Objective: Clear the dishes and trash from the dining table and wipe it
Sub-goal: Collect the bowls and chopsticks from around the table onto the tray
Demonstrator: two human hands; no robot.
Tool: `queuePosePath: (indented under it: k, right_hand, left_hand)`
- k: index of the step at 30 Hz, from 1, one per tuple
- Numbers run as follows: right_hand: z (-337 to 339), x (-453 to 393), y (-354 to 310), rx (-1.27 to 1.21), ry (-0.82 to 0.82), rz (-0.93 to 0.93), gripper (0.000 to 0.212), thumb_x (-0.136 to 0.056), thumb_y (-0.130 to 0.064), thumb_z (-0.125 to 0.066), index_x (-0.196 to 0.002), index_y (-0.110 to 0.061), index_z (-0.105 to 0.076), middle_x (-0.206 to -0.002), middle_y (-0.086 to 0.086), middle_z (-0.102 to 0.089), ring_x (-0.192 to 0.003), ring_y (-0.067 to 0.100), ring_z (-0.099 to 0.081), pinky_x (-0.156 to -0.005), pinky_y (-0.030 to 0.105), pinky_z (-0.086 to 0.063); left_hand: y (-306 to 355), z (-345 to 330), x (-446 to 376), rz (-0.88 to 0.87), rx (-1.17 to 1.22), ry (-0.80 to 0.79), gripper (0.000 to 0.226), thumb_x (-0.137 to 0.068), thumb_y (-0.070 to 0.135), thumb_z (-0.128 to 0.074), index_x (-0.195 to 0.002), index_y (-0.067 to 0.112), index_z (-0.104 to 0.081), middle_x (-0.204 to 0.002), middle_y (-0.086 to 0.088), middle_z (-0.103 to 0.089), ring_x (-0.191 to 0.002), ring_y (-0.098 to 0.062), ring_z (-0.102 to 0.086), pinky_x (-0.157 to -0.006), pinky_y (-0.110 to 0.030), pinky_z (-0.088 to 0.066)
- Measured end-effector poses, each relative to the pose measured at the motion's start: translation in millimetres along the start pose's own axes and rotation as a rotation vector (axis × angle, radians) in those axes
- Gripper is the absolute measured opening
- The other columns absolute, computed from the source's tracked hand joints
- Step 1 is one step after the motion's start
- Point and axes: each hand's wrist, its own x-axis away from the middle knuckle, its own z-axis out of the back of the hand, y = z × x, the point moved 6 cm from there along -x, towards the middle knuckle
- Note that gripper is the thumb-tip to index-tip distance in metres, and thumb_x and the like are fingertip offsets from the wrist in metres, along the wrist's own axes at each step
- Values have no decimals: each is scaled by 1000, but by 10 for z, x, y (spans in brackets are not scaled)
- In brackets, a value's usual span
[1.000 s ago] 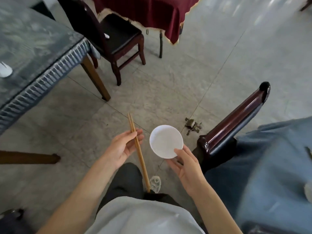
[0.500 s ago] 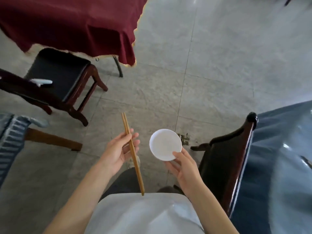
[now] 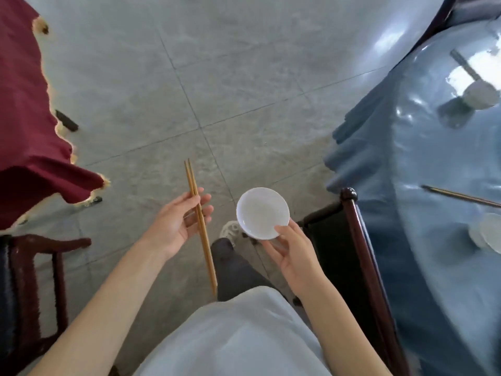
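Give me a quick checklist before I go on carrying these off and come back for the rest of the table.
1. Chopsticks gripped by left hand: ok, both sticks together.
2. White dish held by right hand: ok, pinched at its near rim only.
3. Dish empty, nothing to spill: ok.
4. Floor ahead free of obstacles: ok; dark chair close on the right.
5. Blue table cleared: not ok, white bowl, more chopsticks and dishes remain.
6. Table wiped: cannot tell.
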Motion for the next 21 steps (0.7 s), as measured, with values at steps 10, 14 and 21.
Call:
queuePosePath:
  k: [10, 14, 21]
  right_hand:
    - [-427, -808, -1190, -114, 170, 151, 34, -99, -9, -62, -127, -25, -71, -121, 5, -75, -96, 17, -77, -87, 32, -62]
    - [-368, -920, -1673, -209, 261, 252, 33, -100, -13, -63, -127, -31, -71, -117, -5, -77, -99, 12, -76, -85, 30, -61]
    - [105, -1248, -2244, -593, 636, 319, 31, -101, -10, -62, -129, -22, -68, -123, 0, -71, -108, 23, -72, -83, 28, -63]
  left_hand:
    - [1067, -1330, -1366, 86, -305, -229, 28, -103, 14, -54, -130, 11, -62, -105, 1, -75, -81, -14, -74, -68, -32, -63]
    - [1263, -2038, -1770, 120, -412, -317, 25, -103, 16, -55, -126, 14, -64, -102, 1, -75, -82, -16, -74, -80, -39, -61]
    - [1281, -3429, -2514, 189, -626, -495, 23, -102, 15, -56, -124, 13, -65, -98, -2, -70, -79, -17, -73, -71, -35, -63]
